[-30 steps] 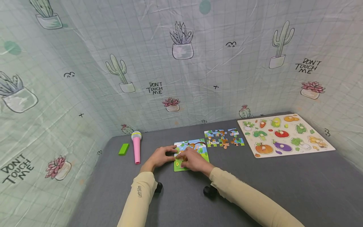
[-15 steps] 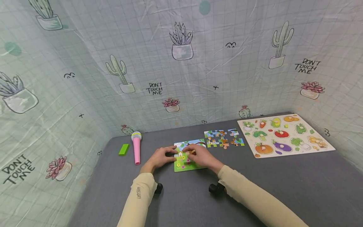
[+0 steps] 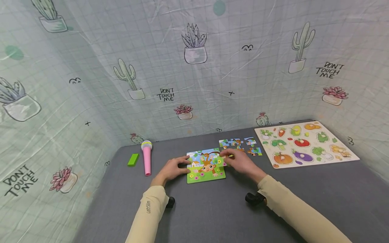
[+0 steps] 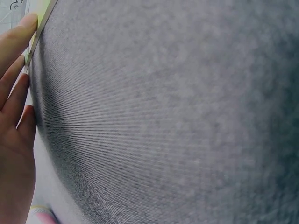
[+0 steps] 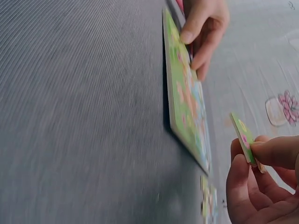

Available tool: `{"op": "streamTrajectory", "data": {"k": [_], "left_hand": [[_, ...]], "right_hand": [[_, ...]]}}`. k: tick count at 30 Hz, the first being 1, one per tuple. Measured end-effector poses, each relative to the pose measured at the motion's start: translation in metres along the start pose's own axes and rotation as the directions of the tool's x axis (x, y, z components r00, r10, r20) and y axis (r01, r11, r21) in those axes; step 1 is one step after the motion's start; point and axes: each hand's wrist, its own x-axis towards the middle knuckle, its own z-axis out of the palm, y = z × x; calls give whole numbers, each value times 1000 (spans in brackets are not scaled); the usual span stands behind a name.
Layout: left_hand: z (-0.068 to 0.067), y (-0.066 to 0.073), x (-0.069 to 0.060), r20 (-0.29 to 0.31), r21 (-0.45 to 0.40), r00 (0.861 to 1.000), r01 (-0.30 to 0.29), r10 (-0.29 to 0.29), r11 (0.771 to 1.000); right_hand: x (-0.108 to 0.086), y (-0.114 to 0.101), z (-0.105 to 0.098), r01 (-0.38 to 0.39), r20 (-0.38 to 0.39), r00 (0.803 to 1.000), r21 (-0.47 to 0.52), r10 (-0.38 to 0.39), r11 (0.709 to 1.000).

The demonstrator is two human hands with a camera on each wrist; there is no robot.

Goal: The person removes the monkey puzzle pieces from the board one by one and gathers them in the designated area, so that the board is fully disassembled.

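A square puzzle board (image 3: pixel 206 170) with a monkey, a house and flowers lies on the grey table. My left hand (image 3: pixel 174 168) rests at its left edge, thumb and fingertips touching the board with fairly straight fingers. Just off the board's right side, my right hand (image 3: pixel 241 164) pinches a small green puzzle piece (image 5: pixel 243 138) with flowers on it between thumb and fingers. The right wrist view shows that piece raised above the table. Several loose puzzle pieces (image 3: pixel 254 151) lie behind the right hand, which partly covers them.
Left of the board lie a pink toy microphone (image 3: pixel 147 160) and a green block (image 3: pixel 132 160). A vegetable peg board (image 3: pixel 326 161) lies at the back right. Patterned cloth (image 3: pixel 209 91) hangs behind the table (image 3: pixel 200 216).
The right hand has moved rightward from over the board to beyond its right side, carrying a green puzzle piece. The monkey picture is uncovered. The left hand has stayed at the left edge.
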Motion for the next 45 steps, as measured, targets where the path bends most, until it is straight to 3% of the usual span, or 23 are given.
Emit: {"op": "streamTrajectory", "data": {"k": [6,11,25,33,45], "left_hand": [[1,1,-1,-16,-22,1000,7,-7,1000],[1,2,-1,-26,-28,1000,17,-17,999],[0,3,1,-13,-13,1000,17,-17,1000],[0,4,0,-19,-15,999,35,-35,999],[-2,5,-1,-9,-1,1000,27,-27,1000]], "right_hand": [[-7,10,-17,-31,-12,999,-5,31,999],[-10,18,-25,-49,-1,999,-64,49,997],[-10,32,-27,-45,44,998,-129,51,991],[-6,33,-23,14,32,999,-167,-9,986],[-3,37,-20,87,19,996,-291,-85,953]]}}
